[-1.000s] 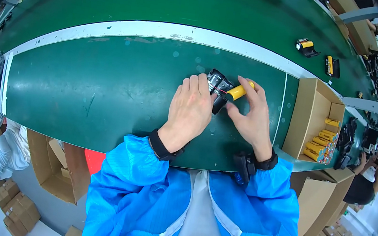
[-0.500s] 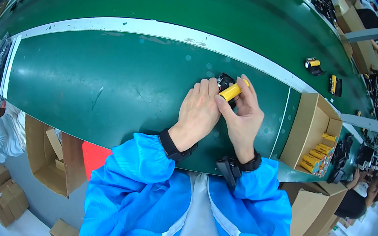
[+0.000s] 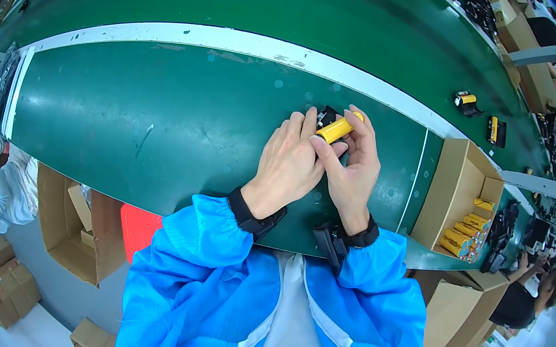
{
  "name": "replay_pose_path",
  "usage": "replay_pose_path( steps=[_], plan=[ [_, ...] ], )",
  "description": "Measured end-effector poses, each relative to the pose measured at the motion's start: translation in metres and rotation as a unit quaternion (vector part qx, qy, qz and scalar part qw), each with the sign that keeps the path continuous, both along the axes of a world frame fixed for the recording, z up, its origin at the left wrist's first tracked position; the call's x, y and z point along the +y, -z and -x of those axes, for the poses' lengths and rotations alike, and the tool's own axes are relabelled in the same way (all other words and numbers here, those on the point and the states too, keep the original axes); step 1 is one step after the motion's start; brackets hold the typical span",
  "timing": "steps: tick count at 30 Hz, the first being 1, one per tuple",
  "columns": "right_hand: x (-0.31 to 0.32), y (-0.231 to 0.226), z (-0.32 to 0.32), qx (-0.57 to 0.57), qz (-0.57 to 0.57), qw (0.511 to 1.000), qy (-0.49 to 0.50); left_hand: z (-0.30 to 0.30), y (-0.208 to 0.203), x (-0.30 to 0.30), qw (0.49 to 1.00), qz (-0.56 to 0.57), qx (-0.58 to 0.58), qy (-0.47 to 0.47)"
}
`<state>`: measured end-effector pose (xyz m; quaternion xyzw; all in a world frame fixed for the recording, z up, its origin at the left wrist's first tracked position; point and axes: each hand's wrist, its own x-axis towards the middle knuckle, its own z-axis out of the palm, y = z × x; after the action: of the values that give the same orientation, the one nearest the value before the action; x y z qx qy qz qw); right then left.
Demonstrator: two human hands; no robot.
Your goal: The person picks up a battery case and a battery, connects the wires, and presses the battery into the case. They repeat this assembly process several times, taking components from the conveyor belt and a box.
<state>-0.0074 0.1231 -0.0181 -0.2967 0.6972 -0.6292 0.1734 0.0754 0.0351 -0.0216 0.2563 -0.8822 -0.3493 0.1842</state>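
Over the green table [image 3: 158,123], both hands meet on a small black holder [image 3: 328,115] with a yellow cylindrical cell [image 3: 335,130] lying across it. My left hand [image 3: 290,161] covers the holder's left side, fingers curled on it. My right hand [image 3: 356,166] pinches the yellow cell between thumb and fingers. Most of the black holder is hidden under the fingers. Both sleeves are blue with black cuffs.
An open cardboard box [image 3: 455,190] with several yellow cells [image 3: 463,233] stands at the right. Beyond the white strip [image 3: 239,42], two black holders with yellow cells [image 3: 466,102] [image 3: 493,129] lie on the far belt. Cardboard boxes [image 3: 74,231] sit under the table; other people sit left and right.
The hands, with the holder and the yellow cell, stay together; the view has shifted, so they sit slightly lower and left. My right fingers have closed more over the cell.
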Motion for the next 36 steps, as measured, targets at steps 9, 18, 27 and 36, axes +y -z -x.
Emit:
replay_pose_path(
  steps=[9, 18, 27, 36],
  plan=[
    [-0.007, -0.003, 0.001, -0.085, 0.024, 0.996, 0.008, 0.003, -0.001, 0.002, 1.000, 0.015, -0.001, -0.026],
    [-0.003, -0.009, 0.010, -0.035, -0.013, 0.998, -0.046, -0.002, 0.004, -0.003, 1.000, 0.028, 0.001, 0.000],
    [-0.004, -0.009, 0.013, 0.014, -0.032, 0.996, -0.079, -0.009, 0.003, -0.009, 0.999, 0.021, -0.012, -0.027],
    [-0.002, 0.000, 0.001, 0.132, -0.069, 0.988, -0.027, -0.009, -0.003, -0.011, 0.998, 0.005, -0.021, -0.059]
  ],
)
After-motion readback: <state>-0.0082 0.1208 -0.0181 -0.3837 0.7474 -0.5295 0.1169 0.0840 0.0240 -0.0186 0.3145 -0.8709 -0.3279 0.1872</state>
